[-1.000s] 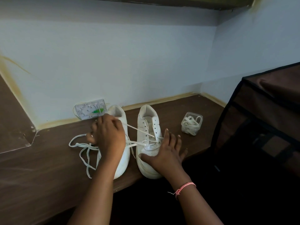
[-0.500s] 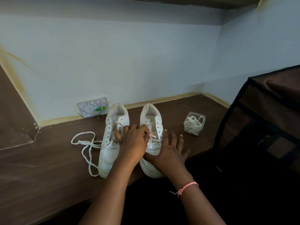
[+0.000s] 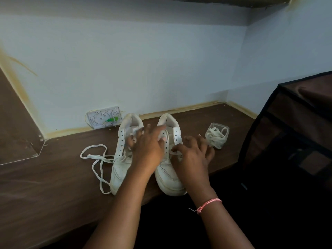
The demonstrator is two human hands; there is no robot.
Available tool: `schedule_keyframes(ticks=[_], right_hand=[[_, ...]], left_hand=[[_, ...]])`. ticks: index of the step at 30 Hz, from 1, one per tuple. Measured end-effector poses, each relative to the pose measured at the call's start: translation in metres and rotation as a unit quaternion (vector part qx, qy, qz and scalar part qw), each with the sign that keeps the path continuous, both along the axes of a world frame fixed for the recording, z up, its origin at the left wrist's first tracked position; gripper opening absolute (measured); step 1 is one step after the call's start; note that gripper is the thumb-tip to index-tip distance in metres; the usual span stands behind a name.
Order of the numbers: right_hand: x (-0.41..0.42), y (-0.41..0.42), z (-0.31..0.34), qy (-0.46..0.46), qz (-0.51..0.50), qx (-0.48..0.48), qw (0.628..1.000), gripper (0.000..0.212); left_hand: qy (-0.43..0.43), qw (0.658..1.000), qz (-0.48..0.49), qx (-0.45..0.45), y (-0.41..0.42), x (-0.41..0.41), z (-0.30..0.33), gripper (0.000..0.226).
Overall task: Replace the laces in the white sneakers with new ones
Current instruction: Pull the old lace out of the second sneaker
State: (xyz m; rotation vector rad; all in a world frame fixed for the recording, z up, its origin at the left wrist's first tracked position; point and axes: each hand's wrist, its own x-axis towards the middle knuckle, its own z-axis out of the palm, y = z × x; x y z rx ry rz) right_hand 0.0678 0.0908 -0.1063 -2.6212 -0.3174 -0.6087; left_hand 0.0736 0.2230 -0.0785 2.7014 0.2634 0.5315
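Two white sneakers (image 3: 167, 155) side by side on bench (image 3: 53, 186), toes toward person. Left hand (image 3: 146, 146) reaches across right sneaker's eyelets, fingers extended, grasp unclear (motion blur). Right hand (image 3: 193, 159) pinches lace (image 3: 177, 153) at mid-eyelets. Removed lace (image 3: 97, 159) lies left of shoes; box of laces (image 3: 217, 134) right. Advice: steady shoe, draw lace evenly, keep flat.

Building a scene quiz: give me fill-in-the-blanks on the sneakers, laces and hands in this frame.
1. A loose lace lies on the shelf to the ____ of the left sneaker.
2. The clear container holds bundled ____.
3. The wrist behind the right hand wears a ____ thread bracelet.
4. Both sneakers' toes point ____ the person.

Missing: left; laces; pink; toward
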Motion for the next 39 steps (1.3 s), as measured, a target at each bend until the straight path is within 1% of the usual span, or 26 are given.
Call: schedule_keyframes(ticks=[2, 3, 6, 8, 10, 11, 12, 13, 16, 18, 19, 20, 21, 22, 23, 24, 25, 26, 27, 28, 29, 30, 31, 33, 35, 39], right_hand=[[0.001, 0.005, -0.005, -0.008, -0.002, -0.039, 0.999, 0.015], [0.002, 0.006, -0.006, -0.016, -0.002, -0.045, 0.999, 0.015], [0.006, 0.0, -0.006, -0.063, 0.006, 0.008, 0.998, 0.006], [0.006, -0.007, 0.0, -0.05, -0.041, 0.121, 0.99, 0.005], [0.007, -0.016, 0.006, 0.006, -0.127, 0.288, 0.949, 0.011], [0.008, -0.02, 0.008, 0.028, -0.158, 0.33, 0.93, 0.015], [0.009, -0.022, 0.009, 0.036, -0.166, 0.323, 0.931, 0.02], [0.009, -0.023, 0.008, 0.027, -0.148, 0.286, 0.946, 0.024], [0.003, -0.011, 0.0, -0.018, -0.048, 0.113, 0.992, 0.026], [0.002, -0.002, -0.005, -0.052, -0.018, 0.041, 0.998, 0.02], [0.002, -0.002, -0.005, -0.064, -0.021, 0.036, 0.997, 0.016], [0.004, -0.005, -0.003, -0.066, -0.039, 0.058, 0.995, 0.011], [0.009, -0.009, -0.004, -0.046, -0.067, 0.112, 0.99, 0.008], [0.014, -0.013, -0.006, -0.008, -0.088, 0.196, 0.977, 0.006], [0.016, -0.015, -0.005, 0.049, -0.093, 0.302, 0.947, 0.007], [0.016, -0.014, -0.003, 0.098, -0.086, 0.403, 0.906, 0.01], [0.015, -0.012, -0.001, 0.131, -0.082, 0.465, 0.872, 0.016], [0.014, -0.01, 0.0, 0.158, -0.076, 0.478, 0.861, 0.021], [0.011, -0.009, 0.002, 0.167, -0.061, 0.452, 0.874, 0.023], [0.008, -0.009, 0.003, 0.148, -0.035, 0.38, 0.912, 0.025], [0.007, -0.009, 0.002, 0.108, -0.01, 0.277, 0.955, 0.03], [0.005, -0.01, 0.003, 0.052, 0.006, 0.178, 0.983, 0.032], [0.004, -0.009, 0.003, -0.001, 0.012, 0.104, 0.995, 0.031], [0.005, -0.007, -0.001, -0.041, 0.0, 0.041, 0.998, 0.022], [0.007, -0.006, -0.005, -0.044, -0.003, 0.03, 0.999, 0.015], [0.011, -0.007, -0.008, -0.043, -0.012, -0.001, 0.999, 0.018]], left_hand=[[0.046, 0.998, -0.038, 0.006, -0.013, 0.007, -0.008, 0.036], [0.05, 0.998, -0.042, 0.007, -0.015, 0.01, -0.012, 0.034], [0.006, 0.999, -0.033, -0.013, -0.011, 0.012, -0.013, 0.021], [-0.016, 0.998, -0.029, -0.045, -0.005, 0.01, -0.01, 0.011], [-0.023, 0.997, -0.033, -0.068, -0.001, 0.008, -0.009, 0.009], [-0.024, 0.996, -0.035, -0.073, 0.0, 0.007, -0.009, 0.01], [-0.026, 0.996, -0.037, -0.075, 0.0, 0.007, -0.01, 0.011], [-0.03, 0.996, -0.037, -0.076, -0.001, 0.007, -0.01, 0.012], [-0.043, 0.996, -0.028, -0.076, -0.004, 0.008, -0.01, 0.013], [-0.047, 0.996, -0.023, -0.079, -0.005, 0.008, -0.01, 0.013], [-0.049, 0.995, -0.022, -0.08, -0.005, 0.008, -0.01, 0.013], [-0.05, 0.995, -0.022, -0.081, -0.004, 0.008, -0.01, 0.013], [-0.052, 0.995, -0.023, -0.082, -0.004, 0.007, -0.011, 0.013], [-0.054, 0.995, -0.025, -0.082, -0.004, 0.007, -0.012, 0.014], [-0.058, 0.995, -0.025, -0.081, -0.004, 0.007, -0.013, 0.015], [-0.062, 0.995, -0.023, -0.08, -0.004, 0.007, -0.013, 0.016], [-0.068, 0.994, -0.021, -0.078, -0.005, 0.007, -0.013, 0.017], [-0.072, 0.994, -0.019, -0.075, -0.006, 0.007, -0.013, 0.018], [-0.075, 0.994, -0.018, -0.073, -0.007, 0.007, -0.013, 0.018], [-0.077, 0.994, -0.018, -0.072, -0.008, 0.007, -0.013, 0.018], [-0.078, 0.994, -0.019, -0.073, -0.009, 0.007, -0.013, 0.018], [-0.078, 0.994, -0.019, -0.073, -0.009, 0.007, -0.013, 0.017], [-0.077, 0.994, -0.017, -0.07, -0.009, 0.006, -0.013, 0.016], [-0.076, 0.995, -0.014, -0.066, -0.009, 0.006, -0.013, 0.017], [-0.076, 0.995, -0.012, -0.067, -0.008, 0.006, -0.014, 0.019], [-0.076, 0.995, -0.011, -0.065, -0.009, 0.007, -0.015, 0.019]])
